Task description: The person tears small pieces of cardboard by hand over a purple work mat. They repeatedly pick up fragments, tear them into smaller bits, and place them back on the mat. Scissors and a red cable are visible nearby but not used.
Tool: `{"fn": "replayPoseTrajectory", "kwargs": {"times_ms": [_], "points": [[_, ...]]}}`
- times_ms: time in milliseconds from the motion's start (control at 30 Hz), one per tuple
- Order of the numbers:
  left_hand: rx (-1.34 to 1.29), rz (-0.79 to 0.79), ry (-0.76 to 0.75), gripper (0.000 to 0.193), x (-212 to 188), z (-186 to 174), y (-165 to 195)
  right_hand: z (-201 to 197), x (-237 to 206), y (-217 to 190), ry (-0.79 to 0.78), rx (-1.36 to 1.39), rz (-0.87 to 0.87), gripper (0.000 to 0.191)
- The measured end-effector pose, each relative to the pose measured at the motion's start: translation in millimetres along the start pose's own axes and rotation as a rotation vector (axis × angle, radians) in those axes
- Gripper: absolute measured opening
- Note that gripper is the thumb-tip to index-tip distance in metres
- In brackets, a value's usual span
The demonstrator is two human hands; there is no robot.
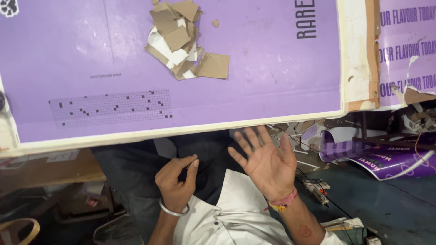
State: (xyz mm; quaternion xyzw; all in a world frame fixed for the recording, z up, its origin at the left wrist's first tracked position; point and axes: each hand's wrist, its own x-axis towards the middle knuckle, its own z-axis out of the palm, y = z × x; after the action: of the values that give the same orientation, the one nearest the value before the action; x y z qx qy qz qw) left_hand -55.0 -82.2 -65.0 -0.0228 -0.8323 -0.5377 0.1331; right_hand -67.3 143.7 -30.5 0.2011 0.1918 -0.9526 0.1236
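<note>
Purple printed sheet (pixel 254 59) covers the tabletop (pixel 181 130), lying flat with a cream edge running along the near side, and on it, near the far edge, sits a loose heap of torn cardboard scraps (pixel 181 38), brown on one face and white on the other. Both hands are off the table, held over the person's lap below the table's edge. The right hand (pixel 268 161) is spread wide, palm up, fingers apart, with nothing in it; a coloured thread band sits at its wrist. The left hand (pixel 176 181) is loosely curled, thumb close to the forefinger; whether a small scrap is pinched there I cannot tell, as nothing shows between the fingers. A metal bangle (pixel 172 209) rings that wrist. Judging from how things lie, a batch of scraps is already piled up and well apart from both hands, and neither hand is touching the sheet or the heap. To the right, on the floor, lie rolled purple sheets (pixel 377 156) and more torn bits (pixel 299 131), unsorted.
</note>
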Motion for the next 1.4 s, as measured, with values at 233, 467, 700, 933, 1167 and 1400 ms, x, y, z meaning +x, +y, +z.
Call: {"fn": "replayPoseTrajectory", "kwargs": {"times_ms": [233, 467, 700, 933, 1167, 1400], "points": [[-0.006, -0.050, -0.003, 0.007, 2.3, 1.0, -0.3, 7.1, -8.1, 4.3, 0.018, -0.052, -0.015, 0.086], [-0.042, -0.084, 0.012, 0.007, 1.9, 11.9, -7.3, -11.4, -17.0, 5.4, -0.010, -0.272, -0.036, 0.078], [-0.048, -0.089, -0.002, 0.007, 2.7, 16.2, -4.9, -42.1, -13.8, 13.8, 0.002, -0.288, -0.077, 0.027], [-0.062, -0.099, 0.029, 0.007, -3.7, 10.8, -10.3, -58.7, -6.2, 27.4, 0.099, -0.515, -0.118, 0.020], [-0.040, -0.131, 0.054, 0.007, -7.4, 1.6, -7.6, -60.6, -4.6, 41.7, 0.001, -0.802, -0.094, 0.018], [0.007, 0.227, 0.002, 0.029, 0.1, -3.3, 16.9, -26.6, -4.4, 44.9, -0.257, -1.184, -0.189, 0.039]]}}
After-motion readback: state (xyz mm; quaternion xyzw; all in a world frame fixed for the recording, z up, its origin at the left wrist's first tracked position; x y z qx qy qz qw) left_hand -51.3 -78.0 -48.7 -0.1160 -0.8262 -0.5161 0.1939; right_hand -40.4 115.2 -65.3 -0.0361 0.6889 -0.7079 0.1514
